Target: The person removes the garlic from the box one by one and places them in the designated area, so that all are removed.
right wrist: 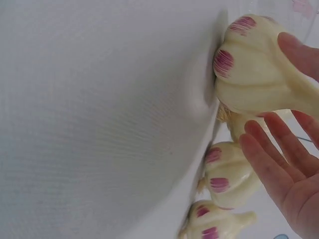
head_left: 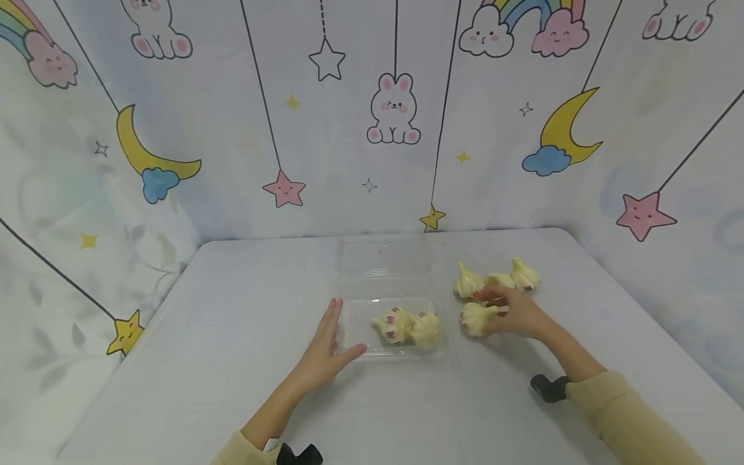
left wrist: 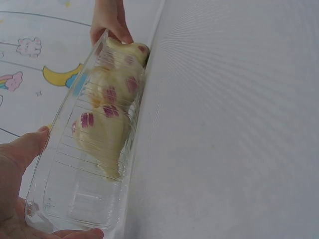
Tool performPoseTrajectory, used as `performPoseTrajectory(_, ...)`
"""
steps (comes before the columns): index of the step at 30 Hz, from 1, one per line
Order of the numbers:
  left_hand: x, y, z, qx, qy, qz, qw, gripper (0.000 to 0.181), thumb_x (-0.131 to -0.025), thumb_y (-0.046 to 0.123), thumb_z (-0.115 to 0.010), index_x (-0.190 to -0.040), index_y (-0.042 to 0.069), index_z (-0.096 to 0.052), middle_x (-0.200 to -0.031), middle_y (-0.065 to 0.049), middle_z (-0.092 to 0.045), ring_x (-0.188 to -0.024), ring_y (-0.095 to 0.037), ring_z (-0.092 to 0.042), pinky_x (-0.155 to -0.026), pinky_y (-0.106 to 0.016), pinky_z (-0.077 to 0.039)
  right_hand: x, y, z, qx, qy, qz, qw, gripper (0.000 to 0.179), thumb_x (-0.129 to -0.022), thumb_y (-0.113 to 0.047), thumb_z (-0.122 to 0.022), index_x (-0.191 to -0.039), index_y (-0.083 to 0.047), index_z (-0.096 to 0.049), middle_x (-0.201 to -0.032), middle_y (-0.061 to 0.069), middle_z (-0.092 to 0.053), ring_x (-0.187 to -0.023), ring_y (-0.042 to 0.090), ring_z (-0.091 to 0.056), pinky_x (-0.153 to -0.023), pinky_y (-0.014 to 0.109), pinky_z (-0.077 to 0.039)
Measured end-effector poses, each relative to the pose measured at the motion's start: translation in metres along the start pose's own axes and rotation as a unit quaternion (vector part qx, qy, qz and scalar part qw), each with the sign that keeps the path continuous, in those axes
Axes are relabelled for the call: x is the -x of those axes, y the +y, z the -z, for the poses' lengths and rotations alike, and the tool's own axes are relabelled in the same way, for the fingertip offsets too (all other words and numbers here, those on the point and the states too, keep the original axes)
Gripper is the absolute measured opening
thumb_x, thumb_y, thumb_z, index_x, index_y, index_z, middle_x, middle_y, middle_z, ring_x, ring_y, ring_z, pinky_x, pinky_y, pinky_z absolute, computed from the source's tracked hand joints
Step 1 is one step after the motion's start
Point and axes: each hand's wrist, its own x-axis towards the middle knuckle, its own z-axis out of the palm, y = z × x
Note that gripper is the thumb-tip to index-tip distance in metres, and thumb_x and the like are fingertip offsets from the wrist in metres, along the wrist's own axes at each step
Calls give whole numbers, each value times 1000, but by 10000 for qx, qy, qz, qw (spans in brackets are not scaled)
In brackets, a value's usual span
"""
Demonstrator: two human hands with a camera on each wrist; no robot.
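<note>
A clear plastic hinged box lies opened on the table, holding two garlic bulbs, cream with purple marks. My left hand rests against the box's left end and front corner, fingers extended and thumb spread; the left wrist view shows that hand around the corner. To the right of the box, my right hand has thumb and fingers about a garlic bulb. In the right wrist view this bulb sits between thumb and fingers, its base at the tabletop.
Behind the right hand stand more garlic bulbs, the farthest bulb at the right. The box's transparent lid lies folded back toward the wall. A white cloth covers the table; a backdrop with cartoon drawings rises behind it.
</note>
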Motion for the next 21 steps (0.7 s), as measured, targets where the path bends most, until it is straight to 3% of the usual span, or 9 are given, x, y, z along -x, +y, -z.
performPoseTrajectory(9, 0, 0, 1, -32, 3, 14, 10000, 92, -82, 23, -69, -147, 6, -6, -152, -15, 2, -137, -32, -8, -104, -47, -28, 6, -10, 8, -308, 498, 97, 9982, 70, -69, -23, -81, -123, 7, -48, -116, 25, -55, -105, 41, -53, -87, 49, -47)
performPoseTrajectory(21, 0, 1, 1, -31, -12, 11, 10000, 92, -82, 23, -70, -147, 5, -7, -152, -15, 2, -138, -31, -6, -105, -47, -25, 7, -24, 8, -457, 813, 13, 9956, 70, -70, -27, -80, -125, 2, -47, -120, 21, -52, -108, 38, -52, -89, 49, -45)
